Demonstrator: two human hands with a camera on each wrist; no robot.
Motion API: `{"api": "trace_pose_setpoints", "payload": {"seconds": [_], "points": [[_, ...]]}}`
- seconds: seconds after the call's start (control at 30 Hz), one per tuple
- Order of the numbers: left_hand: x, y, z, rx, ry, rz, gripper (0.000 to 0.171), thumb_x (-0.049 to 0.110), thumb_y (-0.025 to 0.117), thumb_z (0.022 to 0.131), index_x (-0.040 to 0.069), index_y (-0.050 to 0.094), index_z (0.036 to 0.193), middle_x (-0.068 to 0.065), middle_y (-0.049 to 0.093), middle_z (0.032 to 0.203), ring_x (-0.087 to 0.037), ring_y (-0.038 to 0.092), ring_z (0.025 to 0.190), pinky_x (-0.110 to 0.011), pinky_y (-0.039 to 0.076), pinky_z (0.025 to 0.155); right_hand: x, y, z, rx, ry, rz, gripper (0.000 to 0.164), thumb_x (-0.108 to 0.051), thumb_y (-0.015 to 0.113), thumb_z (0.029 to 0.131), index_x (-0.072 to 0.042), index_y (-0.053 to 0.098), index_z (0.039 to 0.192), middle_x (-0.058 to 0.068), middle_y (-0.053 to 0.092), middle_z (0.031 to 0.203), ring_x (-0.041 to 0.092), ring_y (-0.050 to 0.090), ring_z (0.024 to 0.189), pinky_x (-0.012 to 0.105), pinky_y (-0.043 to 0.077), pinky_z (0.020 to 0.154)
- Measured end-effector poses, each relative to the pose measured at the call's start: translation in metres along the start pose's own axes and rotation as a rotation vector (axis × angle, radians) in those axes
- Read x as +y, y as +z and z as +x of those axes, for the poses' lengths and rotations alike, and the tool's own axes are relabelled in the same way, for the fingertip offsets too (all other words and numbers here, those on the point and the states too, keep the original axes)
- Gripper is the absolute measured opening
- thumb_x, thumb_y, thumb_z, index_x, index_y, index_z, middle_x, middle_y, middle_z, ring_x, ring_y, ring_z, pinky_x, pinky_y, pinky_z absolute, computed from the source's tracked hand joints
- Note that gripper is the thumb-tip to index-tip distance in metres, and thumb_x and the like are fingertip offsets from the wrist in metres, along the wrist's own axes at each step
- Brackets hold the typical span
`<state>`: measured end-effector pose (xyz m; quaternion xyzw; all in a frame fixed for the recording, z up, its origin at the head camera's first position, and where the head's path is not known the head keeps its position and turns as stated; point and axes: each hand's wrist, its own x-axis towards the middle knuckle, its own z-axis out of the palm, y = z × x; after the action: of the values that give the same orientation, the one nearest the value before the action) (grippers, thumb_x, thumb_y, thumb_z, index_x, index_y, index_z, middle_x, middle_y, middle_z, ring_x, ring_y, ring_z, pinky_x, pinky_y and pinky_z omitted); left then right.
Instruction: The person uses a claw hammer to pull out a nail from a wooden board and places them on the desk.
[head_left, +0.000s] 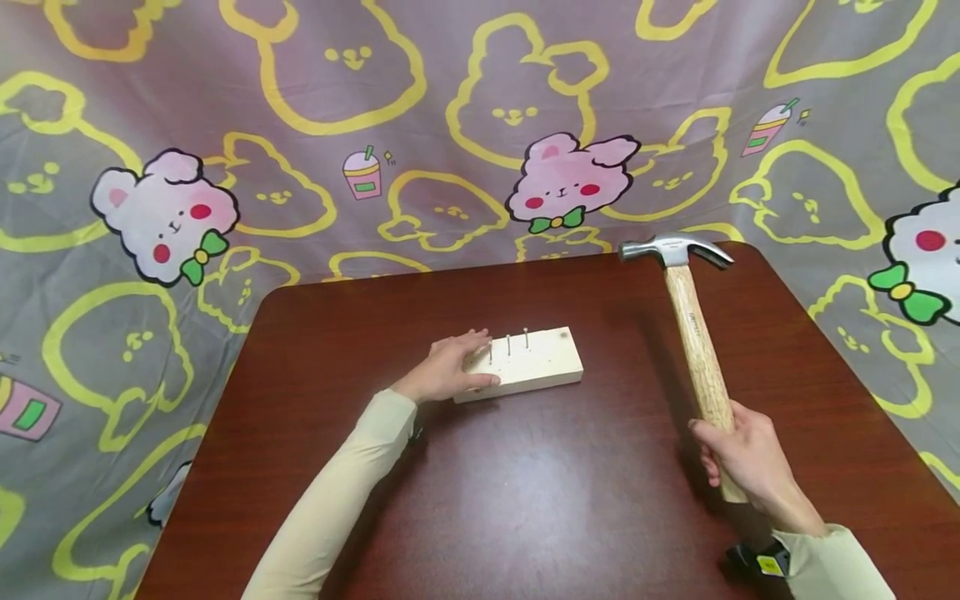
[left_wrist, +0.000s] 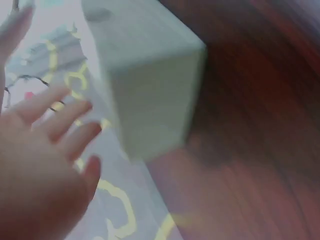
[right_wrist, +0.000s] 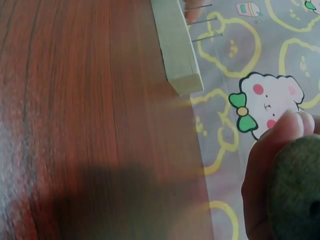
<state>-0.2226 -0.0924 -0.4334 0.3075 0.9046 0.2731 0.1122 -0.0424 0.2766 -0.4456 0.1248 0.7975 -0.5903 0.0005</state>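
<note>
A pale wooden block (head_left: 543, 354) lies flat on the table, and three thin nails (head_left: 527, 340) stand upright along it. My left hand (head_left: 446, 371) is at the block's left end, with the thumb along the near edge and the fingers over the far side. In the left wrist view its fingers are extended and spread beside the block's end (left_wrist: 155, 105). Off to the right, my right hand (head_left: 750, 458) grips the lower wooden handle of a claw hammer (head_left: 697, 342). The hammer's metal head points away from me, its face toward the left. The right wrist view shows the handle's butt end (right_wrist: 295, 190) close up.
The dark reddish-brown table (head_left: 480, 500) has rounded far corners. A patterned cloth (head_left: 450, 108) with cartoon figures hangs behind it and along both sides. A dark strap device (head_left: 761, 560) with a yellow label is at the right wrist.
</note>
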Motion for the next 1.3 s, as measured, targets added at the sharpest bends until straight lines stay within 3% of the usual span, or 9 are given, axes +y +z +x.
{"api": "trace_pose_setpoints", "payload": {"seconds": [0.2, 0.3, 0.37, 0.5, 0.6, 0.8, 0.9, 1.03, 1.3], "points": [[0.041, -0.002, 0.005, 0.33, -0.07, -0.296, 0.047, 0.035, 0.064, 0.092, 0.013, 0.056, 0.133, -0.003, 0.058, 0.135, -0.019, 0.052, 0.129, -0.041, 0.042, 0.106, -0.007, 0.01, -0.004, -0.009, -0.012, -0.024, 0.015, -0.01, 0.057, 0.094, -0.001, 0.044, 0.09, -0.003, 0.05, 0.047, 0.013, 0.05, 0.034, 0.039, 0.046, 0.035], [0.069, -0.002, 0.011, 0.405, -0.046, -0.527, 0.038, 0.028, 0.062, 0.094, 0.01, 0.059, 0.127, -0.005, 0.063, 0.127, -0.018, 0.06, 0.119, -0.038, 0.049, 0.099, -0.012, 0.017, -0.008, -0.024, -0.021, -0.03, 0.016, -0.009, 0.058, 0.093, -0.001, 0.044, 0.09, -0.003, 0.05, 0.046, 0.013, 0.05, 0.034, 0.04, 0.046, 0.035], [0.086, 0.0, 0.015, 0.374, -0.038, -0.75, 0.036, 0.023, 0.061, 0.095, 0.006, 0.058, 0.127, -0.01, 0.064, 0.126, -0.022, 0.061, 0.118, -0.039, 0.049, 0.099, -0.016, 0.022, -0.011, -0.041, -0.023, -0.029, 0.016, -0.008, 0.059, 0.093, -0.001, 0.045, 0.09, -0.002, 0.05, 0.047, 0.013, 0.049, 0.034, 0.04, 0.046, 0.035], [0.109, 0.01, 0.024, 0.218, -0.098, -1.192, 0.038, 0.019, 0.056, 0.097, 0.002, 0.052, 0.132, -0.019, 0.061, 0.129, -0.031, 0.059, 0.122, -0.039, 0.05, 0.099, -0.023, 0.035, -0.017, -0.081, -0.029, -0.001, 0.017, -0.006, 0.061, 0.091, 0.0, 0.046, 0.093, -0.002, 0.05, 0.048, 0.012, 0.049, 0.034, 0.041, 0.046, 0.033], [0.117, 0.019, 0.029, 0.128, -0.126, -1.39, 0.034, 0.019, 0.053, 0.099, 0.003, 0.053, 0.129, -0.021, 0.06, 0.128, -0.03, 0.061, 0.119, -0.04, 0.048, 0.101, -0.028, 0.044, -0.021, -0.119, -0.052, 0.006, 0.018, -0.006, 0.062, 0.09, 0.004, 0.046, 0.093, -0.002, 0.05, 0.047, 0.012, 0.049, 0.033, 0.041, 0.045, 0.032], [0.131, 0.024, 0.035, 0.056, -0.078, -1.585, 0.011, 0.018, 0.051, 0.098, 0.015, 0.061, 0.099, -0.005, 0.065, 0.105, -0.015, 0.064, 0.098, -0.037, 0.05, 0.096, -0.034, 0.06, -0.03, -0.177, -0.148, -0.039, 0.016, -0.004, 0.063, 0.089, 0.004, 0.05, 0.09, -0.002, 0.05, 0.045, 0.011, 0.049, 0.031, 0.037, 0.044, 0.03], [0.137, 0.023, 0.035, 0.036, -0.05, -1.632, 0.011, 0.02, 0.051, 0.097, 0.015, 0.059, 0.104, 0.0, 0.065, 0.103, -0.013, 0.064, 0.098, -0.032, 0.05, 0.087, -0.037, 0.068, -0.034, -0.197, -0.196, -0.052, 0.012, -0.003, 0.064, 0.088, 0.002, 0.053, 0.089, -0.002, 0.05, 0.044, 0.009, 0.048, 0.03, 0.034, 0.042, 0.029], [0.138, 0.023, 0.034, 0.046, -0.053, -1.69, 0.018, 0.021, 0.05, 0.098, 0.014, 0.056, 0.112, -0.002, 0.065, 0.101, -0.017, 0.067, 0.091, -0.035, 0.053, 0.089, -0.037, 0.075, -0.038, -0.222, -0.235, -0.056, 0.009, -0.003, 0.065, 0.087, 0.0, 0.056, 0.089, -0.002, 0.05, 0.044, 0.007, 0.047, 0.029, 0.031, 0.041, 0.028], [0.132, 0.023, 0.031, 0.024, -0.061, -1.78, 0.021, 0.021, 0.045, 0.099, 0.017, 0.054, 0.08, 0.005, 0.051, 0.071, -0.011, 0.053, 0.066, -0.027, 0.048, 0.073, -0.035, 0.082, -0.041, -0.246, -0.26, -0.101, 0.01, -0.003, 0.067, 0.085, -0.005, 0.058, 0.085, -0.003, 0.05, 0.043, 0.006, 0.047, 0.028, 0.028, 0.04, 0.028]]}}
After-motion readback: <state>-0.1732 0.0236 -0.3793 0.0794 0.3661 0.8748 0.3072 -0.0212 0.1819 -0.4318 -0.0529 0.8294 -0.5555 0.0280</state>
